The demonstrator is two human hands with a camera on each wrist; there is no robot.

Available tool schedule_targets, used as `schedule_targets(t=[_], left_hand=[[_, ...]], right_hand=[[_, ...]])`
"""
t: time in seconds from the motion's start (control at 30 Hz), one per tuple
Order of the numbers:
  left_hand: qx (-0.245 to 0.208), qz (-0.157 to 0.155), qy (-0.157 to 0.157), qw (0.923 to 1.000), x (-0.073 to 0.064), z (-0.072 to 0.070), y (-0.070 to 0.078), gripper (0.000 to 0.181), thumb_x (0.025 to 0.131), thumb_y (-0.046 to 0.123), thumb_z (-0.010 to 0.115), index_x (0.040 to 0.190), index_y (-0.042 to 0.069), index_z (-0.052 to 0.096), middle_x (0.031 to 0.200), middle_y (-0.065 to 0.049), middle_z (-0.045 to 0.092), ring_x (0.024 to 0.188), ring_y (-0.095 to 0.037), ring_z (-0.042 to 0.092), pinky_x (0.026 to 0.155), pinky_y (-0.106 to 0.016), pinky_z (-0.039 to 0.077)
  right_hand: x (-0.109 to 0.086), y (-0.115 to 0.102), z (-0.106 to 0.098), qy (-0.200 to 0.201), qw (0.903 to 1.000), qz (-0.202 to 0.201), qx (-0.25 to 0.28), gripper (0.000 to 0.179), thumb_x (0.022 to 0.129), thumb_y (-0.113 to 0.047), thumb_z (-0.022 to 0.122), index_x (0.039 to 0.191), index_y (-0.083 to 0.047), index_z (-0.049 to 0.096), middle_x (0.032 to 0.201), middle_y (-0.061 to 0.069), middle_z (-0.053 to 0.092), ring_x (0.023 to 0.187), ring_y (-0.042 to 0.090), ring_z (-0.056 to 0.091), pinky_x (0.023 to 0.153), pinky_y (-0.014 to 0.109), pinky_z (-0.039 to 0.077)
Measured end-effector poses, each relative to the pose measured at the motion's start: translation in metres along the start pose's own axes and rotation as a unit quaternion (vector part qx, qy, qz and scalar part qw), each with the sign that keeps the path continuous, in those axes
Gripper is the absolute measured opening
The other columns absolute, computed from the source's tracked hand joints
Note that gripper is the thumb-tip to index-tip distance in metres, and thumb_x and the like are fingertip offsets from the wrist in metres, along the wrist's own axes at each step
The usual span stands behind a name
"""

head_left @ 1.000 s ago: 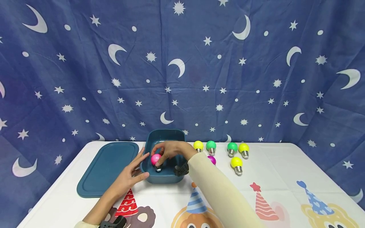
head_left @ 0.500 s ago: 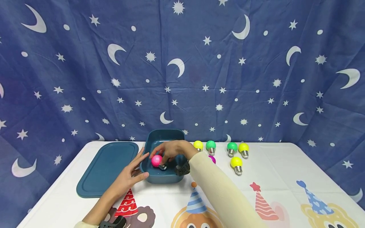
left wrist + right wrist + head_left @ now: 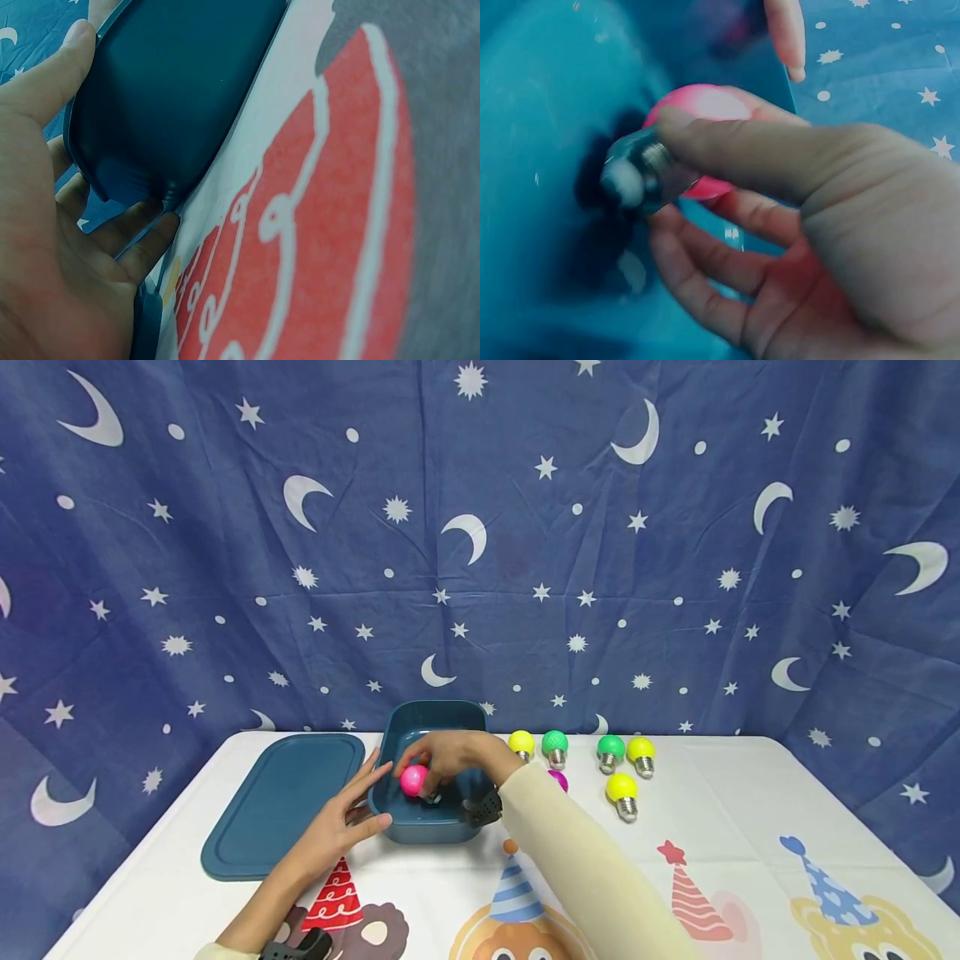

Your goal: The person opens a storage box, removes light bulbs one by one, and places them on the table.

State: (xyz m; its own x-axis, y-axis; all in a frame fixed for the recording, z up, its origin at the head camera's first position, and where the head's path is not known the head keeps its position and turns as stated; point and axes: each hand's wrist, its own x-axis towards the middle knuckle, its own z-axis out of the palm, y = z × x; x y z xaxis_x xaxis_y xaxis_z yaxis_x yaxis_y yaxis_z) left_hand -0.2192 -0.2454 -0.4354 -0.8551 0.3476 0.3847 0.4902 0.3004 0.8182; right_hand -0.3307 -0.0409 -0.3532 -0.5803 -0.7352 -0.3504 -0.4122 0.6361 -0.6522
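Inside a dark blue plastic box (image 3: 437,834), my right hand (image 3: 450,753) pinches a pink light bulb (image 3: 412,782) between thumb and fingers. Seen from the right wrist, the thumb lies across the bulb's silver screw base (image 3: 641,169), low over the box floor, and the pink globe (image 3: 705,105) points toward the fingers. My left hand (image 3: 339,825) rests against the box's left end with fingers spread, thumb at the near corner. The left wrist view has its thumb (image 3: 56,71) at the rim and fingertips along the outer wall.
A dark blue lid (image 3: 281,810) lies left of the box. To the right lie loose bulbs: green bulbs (image 3: 611,747), yellow bulbs (image 3: 622,787) and a purple bulb (image 3: 558,779) partly behind the right sleeve (image 3: 577,852). A starry blue curtain (image 3: 525,527) hangs behind the white table (image 3: 750,793).
In my right hand the pink bulb has tipped from base toward me to lying sideways, its base now pointing right. My left hand has stayed at the box.
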Motion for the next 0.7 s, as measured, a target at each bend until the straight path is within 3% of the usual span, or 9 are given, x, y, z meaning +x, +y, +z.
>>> schedule_targets(t=[0.27,0.43,0.7], left_hand=[[-0.002,0.000,-0.001,1.0000,0.000,0.001,0.000,0.065,0.092,0.010,0.063,0.149,0.007,0.032,0.159,-0.012,0.007,0.134,-0.047,0.029,0.100,-0.057,0.034],[0.010,0.000,0.001,1.0000,-0.001,0.002,0.001,0.065,0.092,0.011,0.063,0.150,0.010,0.033,0.159,-0.013,0.007,0.133,-0.047,0.030,0.100,-0.053,0.036],[0.016,-0.007,0.008,0.9998,0.000,0.002,0.002,0.065,0.091,0.012,0.064,0.150,0.013,0.034,0.159,-0.010,0.007,0.134,-0.046,0.030,0.100,-0.055,0.035]], right_hand=[[-0.022,0.002,-0.006,0.075,0.9956,-0.038,-0.042,0.048,0.084,-0.005,0.071,0.127,-0.023,0.064,0.114,0.000,0.058,0.085,0.015,0.061,0.071,0.026,0.054],[-0.042,0.008,-0.009,0.117,0.9908,-0.066,-0.019,0.048,0.083,-0.009,0.073,0.127,-0.025,0.064,0.119,-0.001,0.058,0.087,0.013,0.063,0.075,0.029,0.054],[-0.076,0.022,-0.013,0.185,0.9792,-0.071,0.045,0.048,0.082,-0.013,0.075,0.128,-0.022,0.063,0.115,-0.001,0.060,0.094,0.017,0.062,0.078,0.031,0.053]])
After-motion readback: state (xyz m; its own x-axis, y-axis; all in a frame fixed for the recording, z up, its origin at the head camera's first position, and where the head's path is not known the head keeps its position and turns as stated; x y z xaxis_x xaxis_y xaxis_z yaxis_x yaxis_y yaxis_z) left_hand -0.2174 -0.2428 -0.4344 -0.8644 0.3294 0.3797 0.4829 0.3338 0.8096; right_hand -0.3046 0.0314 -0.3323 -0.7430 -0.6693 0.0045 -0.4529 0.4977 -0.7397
